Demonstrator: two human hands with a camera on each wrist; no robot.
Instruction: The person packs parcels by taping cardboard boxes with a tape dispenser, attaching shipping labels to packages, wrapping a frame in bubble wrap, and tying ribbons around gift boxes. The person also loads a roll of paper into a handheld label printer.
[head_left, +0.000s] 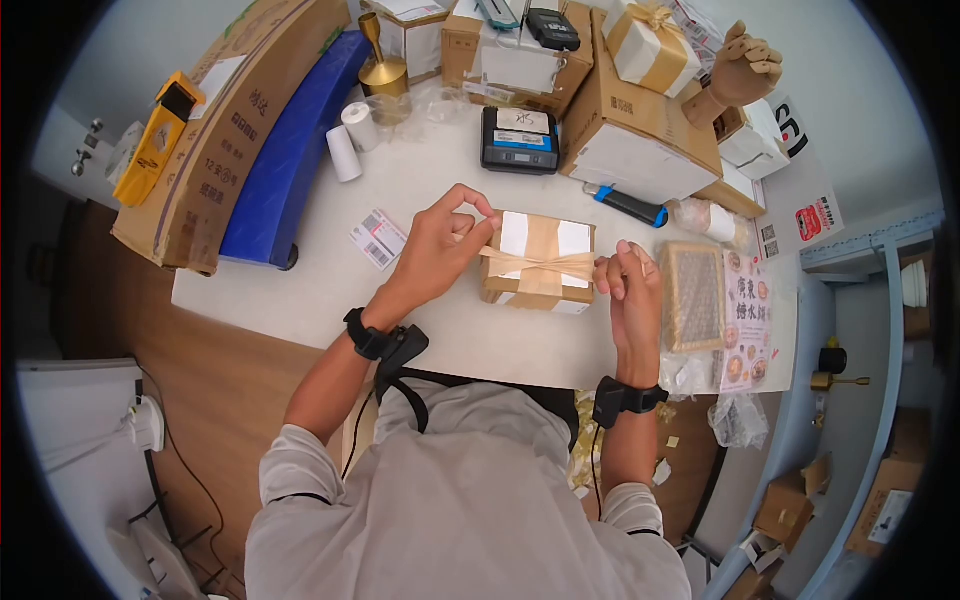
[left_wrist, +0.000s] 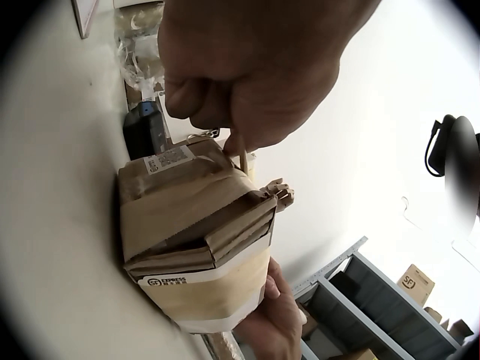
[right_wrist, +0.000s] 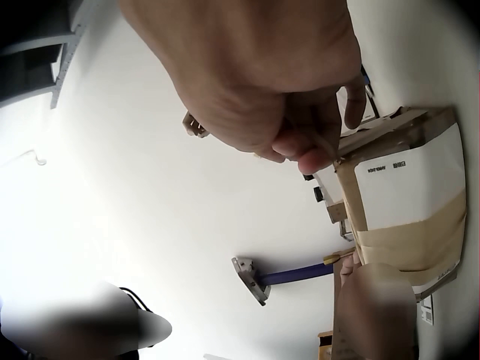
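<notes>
The box (head_left: 573, 238) is seated on the table (head_left: 270, 310), twelve o'clock ahead. Its tan strip (head_left: 542, 266) is pinched at nine o'clock by left hand (head_left: 438, 243), three o'clock by right hand (head_left: 632, 288); it may be skewed by uneven pulling.

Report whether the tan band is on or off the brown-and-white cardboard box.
On: the tan band forms a cross over the box's top.

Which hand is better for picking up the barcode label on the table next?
Probably the left hand: the barcode label lies close beside it. The right hand is across the cardboard box. Both pinch the ribbon, so left must let go first.
</notes>
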